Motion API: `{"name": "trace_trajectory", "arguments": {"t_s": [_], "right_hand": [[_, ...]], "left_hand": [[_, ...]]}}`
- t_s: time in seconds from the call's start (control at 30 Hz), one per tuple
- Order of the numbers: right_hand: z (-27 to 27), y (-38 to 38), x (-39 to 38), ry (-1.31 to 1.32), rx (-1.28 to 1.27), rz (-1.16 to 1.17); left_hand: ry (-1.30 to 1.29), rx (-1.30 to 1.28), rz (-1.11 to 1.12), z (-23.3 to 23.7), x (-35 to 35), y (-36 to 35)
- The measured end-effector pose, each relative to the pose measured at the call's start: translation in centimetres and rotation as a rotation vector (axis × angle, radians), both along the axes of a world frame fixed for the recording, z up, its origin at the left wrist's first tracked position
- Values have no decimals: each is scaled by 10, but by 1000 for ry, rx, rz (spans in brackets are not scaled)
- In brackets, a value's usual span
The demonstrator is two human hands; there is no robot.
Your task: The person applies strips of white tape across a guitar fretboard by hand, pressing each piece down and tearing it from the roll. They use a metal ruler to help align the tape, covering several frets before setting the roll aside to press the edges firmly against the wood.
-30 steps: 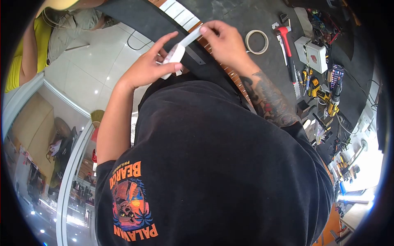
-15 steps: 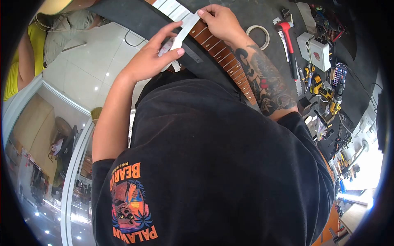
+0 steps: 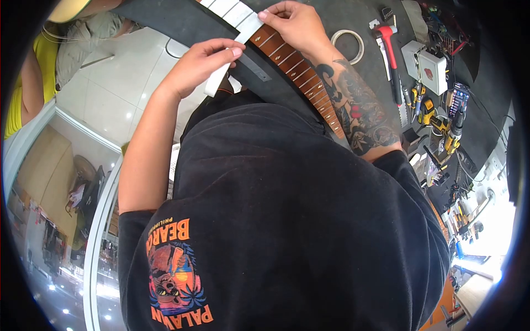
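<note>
My left hand (image 3: 193,65) grips a white roll of masking tape (image 3: 216,79) near the bench's edge. A strip of tape (image 3: 244,33) runs from the roll up to my right hand (image 3: 292,23), whose fingertips pinch its free end. The strip lies across a brown guitar fretboard (image 3: 301,74) that runs diagonally over the dark bench. Further up the neck, white tape pieces (image 3: 227,7) cover several frets. My black shirt hides the lower part of the neck.
A small metal ruler (image 3: 255,67) lies beside the neck. On the bench to the right are a second tape roll (image 3: 346,46), a red hammer (image 3: 391,52), a white box (image 3: 426,67) and yellow tools (image 3: 436,124). A person in yellow (image 3: 25,83) sits upper left.
Both hands have moved forward along the neck. The tape strip, first held in the air near my chest, now lies stretched across the fretboard beside the taped frets.
</note>
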State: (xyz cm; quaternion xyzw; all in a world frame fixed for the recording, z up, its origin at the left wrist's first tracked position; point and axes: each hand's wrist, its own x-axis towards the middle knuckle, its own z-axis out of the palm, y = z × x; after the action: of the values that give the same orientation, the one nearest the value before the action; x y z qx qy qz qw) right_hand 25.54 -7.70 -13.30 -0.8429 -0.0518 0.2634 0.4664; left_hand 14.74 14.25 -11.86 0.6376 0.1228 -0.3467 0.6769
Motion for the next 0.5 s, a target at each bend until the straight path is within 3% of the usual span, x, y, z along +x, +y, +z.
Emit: {"name": "trace_trajectory", "arguments": {"t_s": [0.17, 0.5], "right_hand": [[-15, 0, -3, 1, 62, -79], [-10, 1, -2, 15, 63, -78]], "left_hand": [[71, -55, 114, -9, -4, -4], [51, -87, 125, -10, -5, -2]]}}
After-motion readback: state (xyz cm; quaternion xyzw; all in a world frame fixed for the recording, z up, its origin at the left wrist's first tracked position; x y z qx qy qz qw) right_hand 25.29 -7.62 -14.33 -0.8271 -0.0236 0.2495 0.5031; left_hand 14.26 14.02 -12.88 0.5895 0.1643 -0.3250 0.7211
